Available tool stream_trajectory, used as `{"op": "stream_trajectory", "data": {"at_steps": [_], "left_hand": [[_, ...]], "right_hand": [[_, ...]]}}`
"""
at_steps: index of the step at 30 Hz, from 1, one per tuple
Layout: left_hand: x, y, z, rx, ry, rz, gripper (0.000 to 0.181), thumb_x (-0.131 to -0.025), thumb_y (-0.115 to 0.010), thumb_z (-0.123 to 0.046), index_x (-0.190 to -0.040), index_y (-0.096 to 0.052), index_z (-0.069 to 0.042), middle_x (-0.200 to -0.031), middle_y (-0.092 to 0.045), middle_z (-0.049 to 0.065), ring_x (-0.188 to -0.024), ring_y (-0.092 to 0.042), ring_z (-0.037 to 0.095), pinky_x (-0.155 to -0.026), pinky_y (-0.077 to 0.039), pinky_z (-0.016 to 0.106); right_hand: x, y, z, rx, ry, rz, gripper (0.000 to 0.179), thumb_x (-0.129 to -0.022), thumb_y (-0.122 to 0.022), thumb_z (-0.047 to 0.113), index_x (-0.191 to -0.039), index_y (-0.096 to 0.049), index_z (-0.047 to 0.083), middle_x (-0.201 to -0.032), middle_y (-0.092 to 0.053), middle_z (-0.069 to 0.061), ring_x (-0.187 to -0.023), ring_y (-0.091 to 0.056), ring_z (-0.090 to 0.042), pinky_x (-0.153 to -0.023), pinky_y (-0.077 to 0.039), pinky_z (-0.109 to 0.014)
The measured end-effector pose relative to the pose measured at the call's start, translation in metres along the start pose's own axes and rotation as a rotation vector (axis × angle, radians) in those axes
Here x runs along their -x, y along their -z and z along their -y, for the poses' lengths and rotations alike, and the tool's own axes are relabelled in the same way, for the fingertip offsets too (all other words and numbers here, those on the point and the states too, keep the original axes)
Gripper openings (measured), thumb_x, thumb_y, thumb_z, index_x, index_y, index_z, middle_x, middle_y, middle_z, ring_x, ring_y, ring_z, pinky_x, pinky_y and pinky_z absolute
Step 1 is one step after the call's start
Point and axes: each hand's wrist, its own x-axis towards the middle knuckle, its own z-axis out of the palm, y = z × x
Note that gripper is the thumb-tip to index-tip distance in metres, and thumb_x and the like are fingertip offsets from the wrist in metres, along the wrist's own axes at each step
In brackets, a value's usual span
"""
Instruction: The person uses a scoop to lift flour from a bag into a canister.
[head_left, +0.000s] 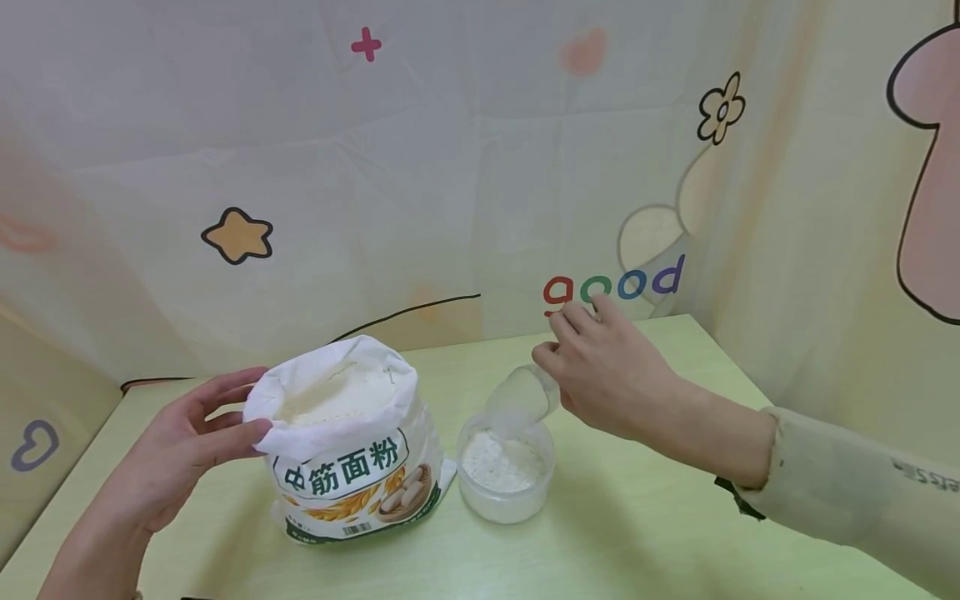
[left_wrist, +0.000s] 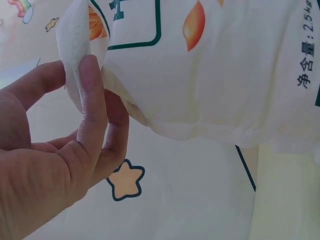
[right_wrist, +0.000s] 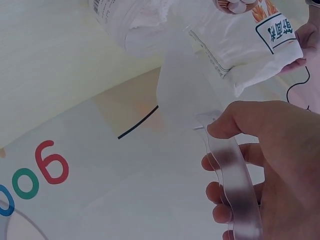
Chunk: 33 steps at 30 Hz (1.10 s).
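Observation:
A white flour bag (head_left: 341,487) stands with its top folded outward and flour (head_left: 345,396) visible inside. My left hand (head_left: 187,437) pinches the folded rim at its left side; the left wrist view shows the thumb and fingers on either side of the white rim (left_wrist: 75,50). In my right hand (head_left: 618,371) is a clear plastic scoop, gripped by its wavy handle (right_wrist: 232,187). The scoop's cloudy cup (head_left: 521,396) tilts down over a round clear tub (head_left: 504,507), which holds loose white flour (head_left: 495,467). Whether flour remains in the scoop is hard to tell.
Bag and tub stand close together on a pale yellow-green table (head_left: 630,517). A printed cloth (head_left: 420,200) hangs behind and along both sides. Something small and black (head_left: 741,500) shows below the right sleeve.

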Motion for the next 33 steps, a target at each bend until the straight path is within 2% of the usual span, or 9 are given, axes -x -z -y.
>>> {"op": "stream_trajectory", "data": {"at_steps": [7, 13, 20, 33], "left_hand": [[0.001, 0.000, -0.001, -0.005, 0.009, -0.003, 0.056, -0.098, -0.068, 0.001, -0.149, -0.048, -0.011, -0.136, -0.051, 0.004, -0.103, -0.070, 0.020, -0.083, -0.060, 0.031], [0.001, -0.001, 0.000, 0.027, -0.016, 0.005, 0.054, -0.097, -0.067, 0.003, -0.147, -0.050, -0.010, -0.133, -0.053, 0.006, -0.101, -0.071, 0.021, -0.082, -0.061, 0.034], [0.002, -0.002, -0.001, 0.022, -0.019, 0.003, 0.054, -0.097, -0.067, 0.003, -0.147, -0.050, -0.010, -0.133, -0.053, 0.006, -0.101, -0.071, 0.021, -0.082, -0.061, 0.034], [0.002, -0.002, -0.003, 0.007, -0.003, -0.004, 0.056, -0.096, -0.069, 0.002, -0.148, -0.049, -0.008, -0.134, -0.051, 0.006, -0.100, -0.071, 0.021, -0.082, -0.061, 0.034]], "right_hand": [[-0.001, -0.002, -0.003, -0.052, -0.021, 0.006, 0.027, -0.083, -0.076, 0.031, -0.092, -0.061, 0.011, -0.084, -0.053, -0.009, -0.088, -0.054, -0.029, -0.088, -0.043, -0.048], [-0.002, -0.003, -0.005, -0.115, -0.045, 0.020, 0.026, -0.084, -0.074, 0.029, -0.092, -0.059, 0.010, -0.084, -0.052, -0.009, -0.086, -0.054, -0.029, -0.079, -0.044, -0.047], [-0.005, -0.003, -0.009, -0.149, -0.065, -0.066, 0.025, -0.083, -0.071, 0.025, -0.086, -0.053, 0.009, -0.078, -0.048, -0.009, -0.077, -0.049, -0.027, -0.068, -0.042, -0.043], [-0.014, -0.002, -0.019, -0.287, -0.152, -0.058, 0.024, -0.089, -0.069, 0.030, -0.101, -0.065, 0.009, -0.089, -0.057, -0.010, -0.081, -0.054, -0.030, -0.071, -0.044, -0.046]]}}
